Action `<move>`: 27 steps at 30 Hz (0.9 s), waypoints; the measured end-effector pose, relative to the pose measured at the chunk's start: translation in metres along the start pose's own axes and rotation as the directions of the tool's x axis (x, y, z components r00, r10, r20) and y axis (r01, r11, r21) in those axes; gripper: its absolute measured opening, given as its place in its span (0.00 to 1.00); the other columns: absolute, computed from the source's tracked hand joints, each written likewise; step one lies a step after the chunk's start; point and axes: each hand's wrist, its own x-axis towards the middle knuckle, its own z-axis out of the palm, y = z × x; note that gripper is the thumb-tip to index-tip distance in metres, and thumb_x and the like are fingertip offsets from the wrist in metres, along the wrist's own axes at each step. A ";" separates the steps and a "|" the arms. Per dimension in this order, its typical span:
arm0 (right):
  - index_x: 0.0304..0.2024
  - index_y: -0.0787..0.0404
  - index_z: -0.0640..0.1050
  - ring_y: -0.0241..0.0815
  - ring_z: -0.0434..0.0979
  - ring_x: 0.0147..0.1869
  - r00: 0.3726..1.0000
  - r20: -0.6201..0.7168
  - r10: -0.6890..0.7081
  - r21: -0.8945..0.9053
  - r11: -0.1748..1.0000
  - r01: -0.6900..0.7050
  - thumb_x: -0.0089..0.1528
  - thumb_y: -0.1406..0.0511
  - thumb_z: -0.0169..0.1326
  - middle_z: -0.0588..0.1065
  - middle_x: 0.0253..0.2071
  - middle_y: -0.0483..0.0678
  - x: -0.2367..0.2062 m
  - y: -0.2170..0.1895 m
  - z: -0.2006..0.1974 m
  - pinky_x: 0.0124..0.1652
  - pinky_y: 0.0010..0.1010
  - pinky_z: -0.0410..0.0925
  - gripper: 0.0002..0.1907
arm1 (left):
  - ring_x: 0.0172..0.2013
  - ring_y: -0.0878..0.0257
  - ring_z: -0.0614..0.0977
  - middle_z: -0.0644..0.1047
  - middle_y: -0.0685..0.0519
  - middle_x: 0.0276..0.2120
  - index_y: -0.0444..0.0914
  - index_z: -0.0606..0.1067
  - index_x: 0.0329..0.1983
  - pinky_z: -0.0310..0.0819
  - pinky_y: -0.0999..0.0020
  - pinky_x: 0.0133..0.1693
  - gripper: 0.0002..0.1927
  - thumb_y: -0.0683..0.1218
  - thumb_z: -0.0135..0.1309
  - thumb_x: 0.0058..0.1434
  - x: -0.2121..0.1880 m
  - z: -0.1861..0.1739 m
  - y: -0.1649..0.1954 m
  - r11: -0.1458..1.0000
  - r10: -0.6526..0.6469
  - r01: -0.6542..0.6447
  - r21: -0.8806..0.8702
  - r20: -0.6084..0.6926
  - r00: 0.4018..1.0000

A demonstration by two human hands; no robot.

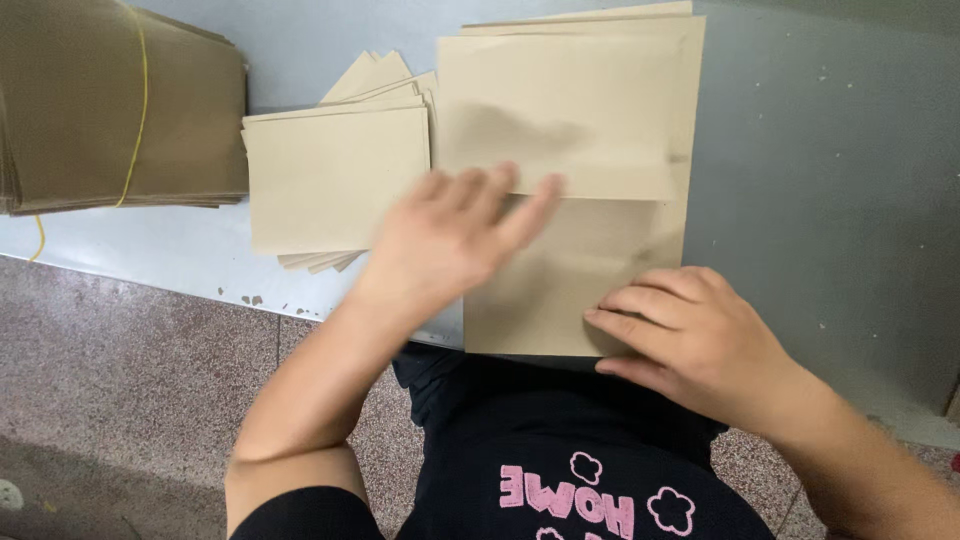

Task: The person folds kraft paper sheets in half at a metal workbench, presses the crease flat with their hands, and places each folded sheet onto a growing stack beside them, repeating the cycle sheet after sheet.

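A stack of tan paper sheets (600,270) lies on the grey table (830,200) in front of me. The top sheet (560,110) is folded over, so its upper half lies doubled. My left hand (450,235) is blurred, fingers spread flat, lying at the fold's lower edge. My right hand (690,335) presses its fingertips down on the near right part of the sheet, close to the table's front edge. Neither hand grips anything.
A fanned pile of folded tan pieces (335,180) lies left of the stack. At the far left sits a thick brown paper bundle (110,100) tied with a yellow band. Speckled floor shows below the table edge.
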 end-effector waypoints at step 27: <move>0.45 0.53 0.81 0.44 0.74 0.55 0.991 0.120 0.054 0.091 0.994 -0.065 0.48 0.59 0.67 0.77 0.46 0.40 0.007 0.003 -0.012 0.51 0.39 0.66 0.22 | 0.51 0.50 0.77 0.76 0.50 0.47 0.40 0.75 0.52 0.70 0.54 0.51 0.28 0.46 0.66 0.46 -0.022 -0.039 0.039 0.725 0.038 0.063 -0.685 0.131 0.991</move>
